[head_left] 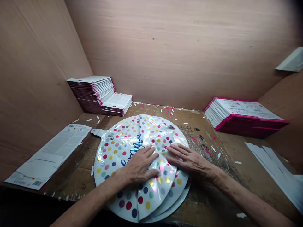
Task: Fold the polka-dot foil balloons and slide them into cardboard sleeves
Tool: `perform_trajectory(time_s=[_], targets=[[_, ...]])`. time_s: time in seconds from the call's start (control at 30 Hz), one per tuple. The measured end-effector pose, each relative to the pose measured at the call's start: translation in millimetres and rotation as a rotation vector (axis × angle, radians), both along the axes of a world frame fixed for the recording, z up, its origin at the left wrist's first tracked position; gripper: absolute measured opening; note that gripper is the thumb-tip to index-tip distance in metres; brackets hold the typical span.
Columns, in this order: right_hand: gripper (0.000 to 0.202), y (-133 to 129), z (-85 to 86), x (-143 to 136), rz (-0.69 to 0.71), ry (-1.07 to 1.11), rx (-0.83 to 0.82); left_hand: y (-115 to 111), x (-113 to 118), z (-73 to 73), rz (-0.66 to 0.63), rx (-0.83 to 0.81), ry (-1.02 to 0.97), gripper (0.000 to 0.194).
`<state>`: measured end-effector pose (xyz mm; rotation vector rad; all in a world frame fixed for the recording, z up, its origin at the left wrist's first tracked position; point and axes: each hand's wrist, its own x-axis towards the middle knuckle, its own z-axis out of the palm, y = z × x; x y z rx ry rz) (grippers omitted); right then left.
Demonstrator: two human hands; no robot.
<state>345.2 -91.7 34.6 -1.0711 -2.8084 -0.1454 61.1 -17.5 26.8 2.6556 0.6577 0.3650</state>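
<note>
A round white foil balloon (118, 148) with coloured polka dots and blue lettering lies flat before me, its tail pointing left. Its right part is folded over toward the middle, and further round layers show beneath at the lower right. My left hand (142, 165) presses on the folded part near the centre, fingers stretched out. To its right, my right hand (186, 157) lies flat on the same foil with its fingers extended. Neither hand grips anything. The undersides of both palms are hidden.
Stacked white-and-pink card packs (91, 94) stand at the back left, with another stack (246, 115) at the back right. A flat printed card sleeve (49, 154) lies left, white sheets (272, 170) right. Paper scraps dot the cardboard surface (80, 170). Wooden walls (170, 56) enclose it.
</note>
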Motion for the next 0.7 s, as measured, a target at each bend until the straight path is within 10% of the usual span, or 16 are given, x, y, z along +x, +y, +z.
perform_trajectory(time_s=[0.13, 0.27, 0.47, 0.7], targets=[[0.035, 43, 19.6, 6, -0.109, 0.195, -0.633, 12, -23, -3.3, 0.03, -0.215, -0.12, 0.064], [0.022, 101, 24.5, 15, -0.587, 0.572, -1.054, 27, -35, -0.1, 0.135, -0.537, -0.332, 0.087], [0.045, 110, 4.3, 20, -0.929, 0.868, -0.817, 52, -2, -6.5, 0.831, -0.554, -0.253, 0.034], [0.051, 71, -47.2, 22, -1.027, 0.803, -0.228, 62, 9, -10.9, 1.004, -0.44, -0.145, 0.022]])
